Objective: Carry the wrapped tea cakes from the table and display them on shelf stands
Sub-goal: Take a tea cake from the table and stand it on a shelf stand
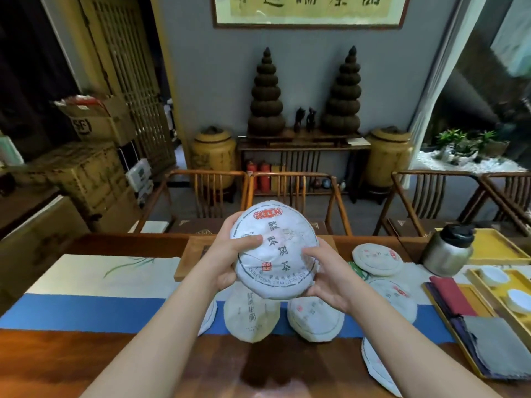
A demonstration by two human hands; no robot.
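Observation:
A round tea cake [283,239] in white printed paper is held up above the table, its face tilted toward me. My left hand [230,255] grips its left edge, thumb across the front. My right hand [326,278] grips its lower right edge, thumb on the face. Several more wrapped tea cakes lie on the table below: one [251,315] under my hands, another [314,318] beside it, one [377,258] farther right, one [398,298] near the trays, and one [379,369] at the front edge. No shelf stand is in view.
The wooden table [178,366] carries a blue and white runner [94,291]. At right stand a steel flask [449,249], yellow trays [500,248] with white cups, and folded cloths [494,349]. Wooden chairs [296,193] line the far side. Cardboard boxes [89,173] stack at left.

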